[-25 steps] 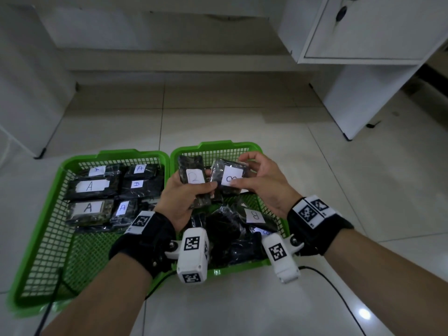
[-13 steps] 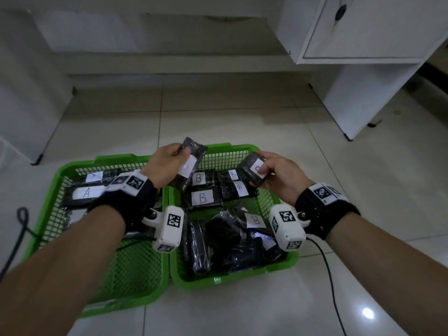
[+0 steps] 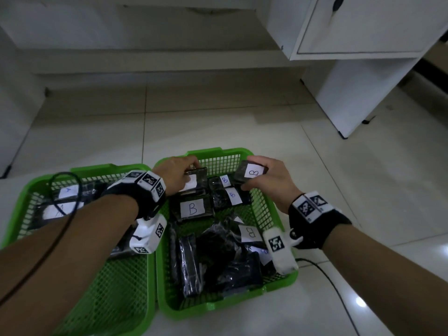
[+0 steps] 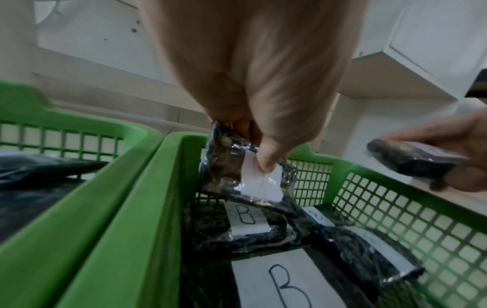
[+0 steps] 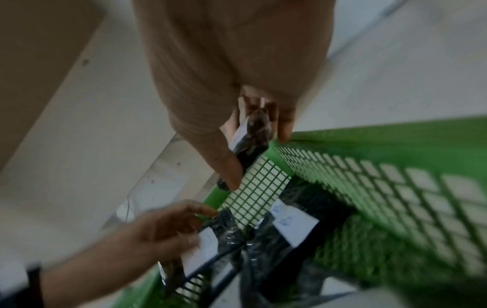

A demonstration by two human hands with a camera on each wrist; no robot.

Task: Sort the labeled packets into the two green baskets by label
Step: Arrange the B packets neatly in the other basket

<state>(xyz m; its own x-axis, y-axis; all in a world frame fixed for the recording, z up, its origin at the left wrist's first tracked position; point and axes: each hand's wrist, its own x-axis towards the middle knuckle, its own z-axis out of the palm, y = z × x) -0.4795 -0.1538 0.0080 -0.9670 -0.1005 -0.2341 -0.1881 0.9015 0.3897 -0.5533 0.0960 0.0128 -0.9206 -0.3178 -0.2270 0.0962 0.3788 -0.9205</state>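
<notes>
Both packets have dropped lower into our right basket (image 3: 271, 214). Our left hand (image 3: 177, 173) pinches one packet (image 3: 195, 181); our right hand (image 3: 269, 177) grips a B packet (image 3: 251, 172).

Pale tiled floor (image 3: 218, 122) w/ light glare at near right; white cabinet (image 3: 363, 32) (door closed) far right; white wall (image 3: 145, 32) behind.

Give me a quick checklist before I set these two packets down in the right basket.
1. Right hand grips its packet: ok.
2. That packet's label reads B: ok.
3. Left hand pinches its packet: ok.
4. Left packet's label readable: cannot tell, thumb covers it.
5. Both packets over the right basket, which holds B packets: ok.
6. Left basket shows A labels: ok.
</notes>
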